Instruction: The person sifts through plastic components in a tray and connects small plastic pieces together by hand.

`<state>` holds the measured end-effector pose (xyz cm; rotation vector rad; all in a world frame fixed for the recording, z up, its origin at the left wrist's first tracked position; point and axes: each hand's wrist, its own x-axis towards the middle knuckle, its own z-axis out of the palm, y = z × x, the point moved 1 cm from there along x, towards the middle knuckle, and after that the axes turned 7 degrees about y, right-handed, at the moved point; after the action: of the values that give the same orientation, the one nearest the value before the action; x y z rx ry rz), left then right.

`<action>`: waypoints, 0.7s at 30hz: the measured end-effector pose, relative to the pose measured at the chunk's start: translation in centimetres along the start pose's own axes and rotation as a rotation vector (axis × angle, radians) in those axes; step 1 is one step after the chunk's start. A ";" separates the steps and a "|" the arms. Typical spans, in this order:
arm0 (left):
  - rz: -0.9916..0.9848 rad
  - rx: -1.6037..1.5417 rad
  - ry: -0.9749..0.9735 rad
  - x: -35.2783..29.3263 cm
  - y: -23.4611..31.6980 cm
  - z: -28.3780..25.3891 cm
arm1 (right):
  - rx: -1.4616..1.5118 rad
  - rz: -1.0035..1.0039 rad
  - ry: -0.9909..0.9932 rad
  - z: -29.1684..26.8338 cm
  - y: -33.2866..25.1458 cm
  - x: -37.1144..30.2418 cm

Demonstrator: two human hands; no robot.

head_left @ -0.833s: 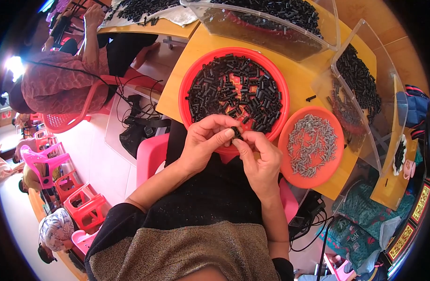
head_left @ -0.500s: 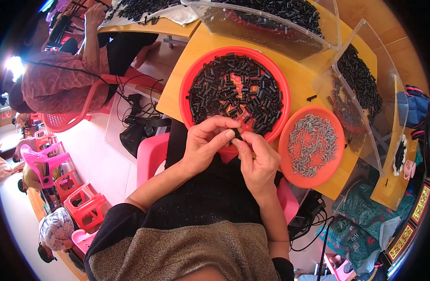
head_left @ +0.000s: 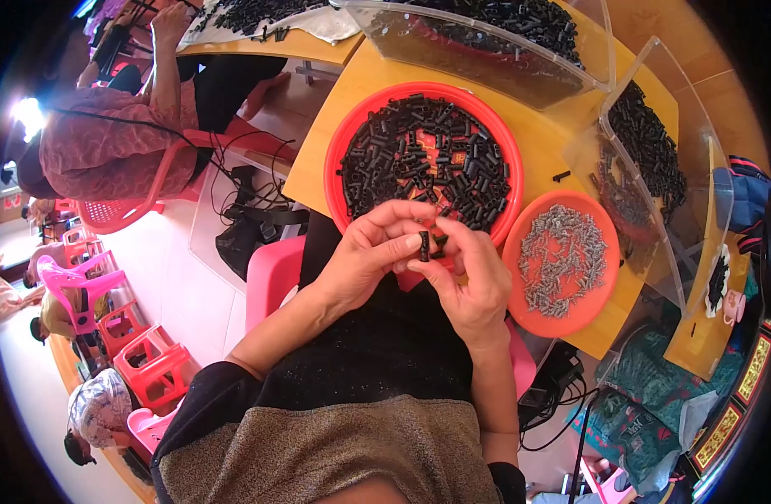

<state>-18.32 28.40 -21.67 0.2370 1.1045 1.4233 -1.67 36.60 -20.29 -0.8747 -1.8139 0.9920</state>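
Note:
Both hands meet over the near rim of a red basin (head_left: 333, 181) full of short black plastic tubes. Between its thumb and fingers my left hand (head_left: 370, 256) pinches one small black plastic tube (head_left: 425, 246), held nearly upright. Close against it, my right hand (head_left: 473, 281) has thumb and forefinger curled toward the tube. Something small and dark shows between those fingers, too little of it to name. Beside the right hand lies an orange plate (head_left: 520, 307) with a heap of small silvery metal pieces, like screws or springs.
Clear plastic bins (head_left: 486, 63) of black tubes stand at the back and right of the yellow table (head_left: 318, 160). One loose tube (head_left: 562, 176) lies near the plate. At left a person (head_left: 116, 143) sits on a red chair; cables (head_left: 234, 181) hang nearby.
The black tube has been turned more upright in my left fingers. My right hand has shifted slightly right and its fingers have spread a little from the left hand.

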 end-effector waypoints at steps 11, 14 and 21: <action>-0.098 0.047 -0.016 -0.5 1.0 0.6 | -0.063 -0.182 -0.102 -0.1 0.5 0.1; -0.085 0.122 -0.075 -0.6 0.6 -0.1 | -0.102 -0.225 -0.096 -0.4 0.2 0.3; -0.014 0.314 -0.084 -1.1 1.6 0.2 | -0.142 -0.242 -0.103 -0.2 0.0 0.0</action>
<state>-18.95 27.93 -19.88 0.5070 1.2549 1.2123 -1.44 36.65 -20.22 -0.6778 -2.0421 0.7739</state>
